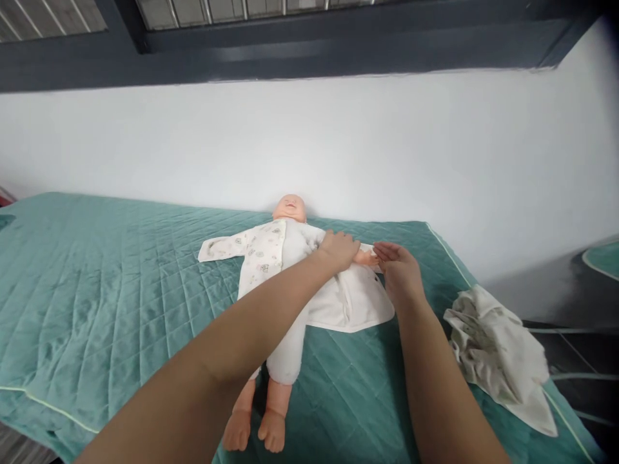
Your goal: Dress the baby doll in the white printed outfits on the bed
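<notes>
A baby doll lies on its back, head toward the wall, in white clothing with bare feet. A white printed jacket covers its chest and the arm on the left; the other half of the jacket is spread, lining up, under the arm on the right. My left hand is closed round that arm above the wrist. Close by, my right hand has its fingers stretched out, tips at the doll's small hand. Its thumb is hidden.
The doll rests on a bed with a green quilted cover. A crumpled white printed cloth lies by the right edge. Behind the bed stands a white wall, under a dark window frame with bars.
</notes>
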